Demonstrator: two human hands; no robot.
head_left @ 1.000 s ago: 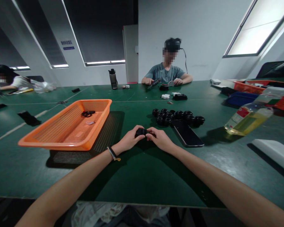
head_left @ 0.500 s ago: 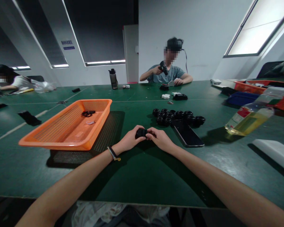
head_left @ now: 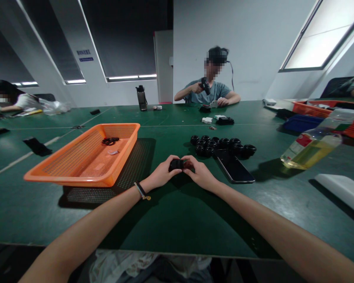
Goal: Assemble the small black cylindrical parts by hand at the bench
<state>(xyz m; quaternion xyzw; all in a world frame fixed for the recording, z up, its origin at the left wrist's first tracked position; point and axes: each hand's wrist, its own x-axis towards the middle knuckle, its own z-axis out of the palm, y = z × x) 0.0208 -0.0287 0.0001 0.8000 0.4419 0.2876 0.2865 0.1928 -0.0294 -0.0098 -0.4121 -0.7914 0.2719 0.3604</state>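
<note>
My left hand (head_left: 162, 173) is closed around a small black cylindrical part (head_left: 176, 165), thumb in front and fingers behind. From the other side, my right hand (head_left: 201, 173) has its thumb and fingertips curled about the right end of that part, with a small gap showing inside the curl. What the part is exactly I cannot make out. Just beyond my right hand, several similar shiny black round pieces (head_left: 210, 144) are clustered on the green table (head_left: 177, 224). A dark-screened phone (head_left: 235, 166) lies against the near side of that cluster.
An orange mesh basket (head_left: 112, 181) with a black cable coil (head_left: 110, 141) stands to my left. On the right are a tilted bottle of yellow liquid (head_left: 309, 147) and a white object (head_left: 342, 192). Across the table, a person (head_left: 216, 88) holds a black power tool (head_left: 205, 85).
My right fingers have opened slightly around the right end of the black part, and their curl is rounder. My left hand stays in place on it.
</note>
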